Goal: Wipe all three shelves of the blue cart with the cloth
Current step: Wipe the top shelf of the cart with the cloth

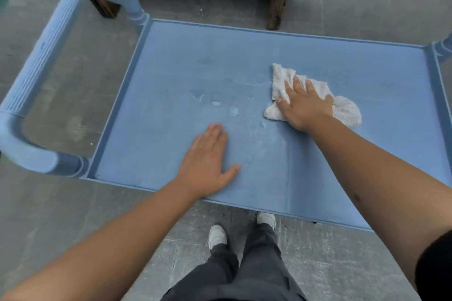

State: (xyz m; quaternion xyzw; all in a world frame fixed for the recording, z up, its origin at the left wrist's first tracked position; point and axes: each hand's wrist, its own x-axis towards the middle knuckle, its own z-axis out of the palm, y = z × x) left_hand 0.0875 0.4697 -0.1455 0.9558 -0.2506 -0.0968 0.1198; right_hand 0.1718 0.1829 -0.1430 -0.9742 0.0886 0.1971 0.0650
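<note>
Smooth blue cart (171,61) shelf – left hand (208,161) flat, right hand (303,107) flat on fluffy cloth (347,111)

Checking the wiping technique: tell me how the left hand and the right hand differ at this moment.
The left hand lies flat on the bare top shelf, fingers together; the right hand presses the white cloth, fingers spread. The left sits near the front edge; the right reaches further in. Both are open, palm down.
</note>
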